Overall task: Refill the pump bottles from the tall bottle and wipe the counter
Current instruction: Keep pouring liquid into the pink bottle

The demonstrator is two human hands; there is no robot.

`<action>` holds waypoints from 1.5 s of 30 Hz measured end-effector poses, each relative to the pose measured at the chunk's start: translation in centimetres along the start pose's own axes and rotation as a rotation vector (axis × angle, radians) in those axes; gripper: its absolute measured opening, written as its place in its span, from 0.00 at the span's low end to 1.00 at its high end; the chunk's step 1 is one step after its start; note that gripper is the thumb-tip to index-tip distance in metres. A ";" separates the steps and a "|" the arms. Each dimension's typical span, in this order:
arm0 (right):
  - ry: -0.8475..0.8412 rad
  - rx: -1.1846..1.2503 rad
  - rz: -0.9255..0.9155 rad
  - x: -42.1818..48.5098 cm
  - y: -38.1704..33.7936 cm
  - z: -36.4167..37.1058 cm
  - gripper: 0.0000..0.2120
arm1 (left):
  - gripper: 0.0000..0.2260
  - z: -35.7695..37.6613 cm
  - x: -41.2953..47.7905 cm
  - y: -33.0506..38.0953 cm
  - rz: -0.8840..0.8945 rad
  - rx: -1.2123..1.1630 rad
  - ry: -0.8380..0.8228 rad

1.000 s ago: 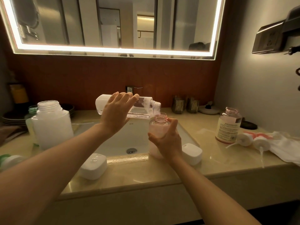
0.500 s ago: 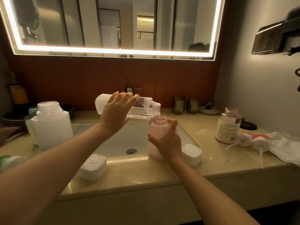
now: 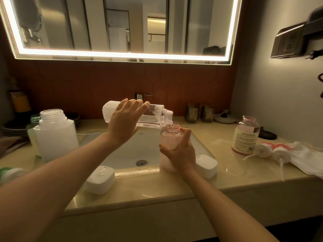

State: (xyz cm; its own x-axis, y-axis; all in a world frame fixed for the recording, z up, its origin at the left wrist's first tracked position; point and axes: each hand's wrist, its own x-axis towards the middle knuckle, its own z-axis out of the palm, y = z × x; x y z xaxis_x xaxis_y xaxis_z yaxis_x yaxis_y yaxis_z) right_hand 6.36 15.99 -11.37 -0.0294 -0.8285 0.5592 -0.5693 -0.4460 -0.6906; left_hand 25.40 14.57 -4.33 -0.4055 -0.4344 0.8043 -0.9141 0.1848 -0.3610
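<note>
My left hand [image 3: 125,122] grips a tall clear bottle [image 3: 153,116], tipped nearly flat over the sink with its open neck at the right. That neck sits just over the mouth of a pink pump bottle [image 3: 170,137], which stands uncapped on the sink's right rim. My right hand [image 3: 180,151] wraps around the pink bottle's front. A second uncapped pink bottle [image 3: 245,137] with a label stands further right on the beige counter [image 3: 227,175]. Two pump heads [image 3: 272,153] lie beside it.
A large white open jar [image 3: 56,135] stands at the left with a green-tinted jar behind it. Two white rounded caps [image 3: 100,179] [image 3: 207,165] lie at the sink's front edge. A white cloth [image 3: 307,158] is crumpled at the far right. The white basin [image 3: 129,151] lies centre.
The tall bottle's neck has dipped slightly lower toward the pink bottle's mouth. Both hands otherwise hold their places.
</note>
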 end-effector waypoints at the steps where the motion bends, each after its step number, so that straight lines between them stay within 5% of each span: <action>1: 0.000 0.003 0.000 0.0 0.0 0.0 0.40 | 0.36 0.0 0.0 0.0 0.000 0.001 -0.001; 45: 0.000 -0.006 -0.015 0.0 0.4 0.2 0.40 | 0.35 -0.8 0.2 0.1 0.021 0.010 -0.016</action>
State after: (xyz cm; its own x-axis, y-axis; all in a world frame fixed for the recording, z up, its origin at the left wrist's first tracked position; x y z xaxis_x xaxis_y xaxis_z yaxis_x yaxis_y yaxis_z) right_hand 6.28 15.74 -11.71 -0.0203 -0.8216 0.5697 -0.5749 -0.4566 -0.6790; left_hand 25.28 15.19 -3.86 -0.4246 -0.4445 0.7888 -0.9051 0.1858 -0.3825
